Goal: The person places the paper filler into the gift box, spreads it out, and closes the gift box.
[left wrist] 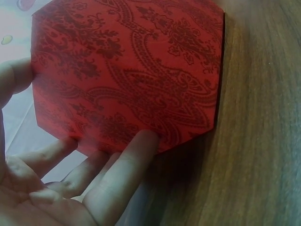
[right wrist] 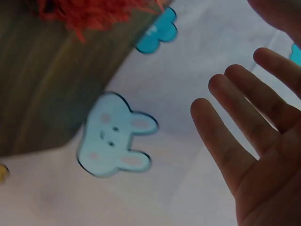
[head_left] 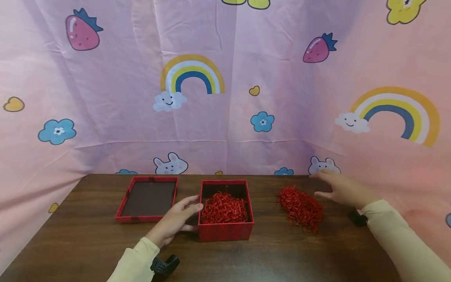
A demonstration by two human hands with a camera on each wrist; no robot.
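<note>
Nearby, lid [head_left: 149, 198] left of box [head_left: 224, 232]

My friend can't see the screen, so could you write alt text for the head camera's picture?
A person's left hand touches an open red box holding red shreds; their right hand hovers near a loose red pile. A shallow red lid lies upturned at the picture's left; behind the wooden table hangs a pink cartoon-print curtain.

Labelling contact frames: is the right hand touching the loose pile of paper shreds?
Apart: the right wrist view shows backdrop cloth between the right hand and the paper shreds.
</note>
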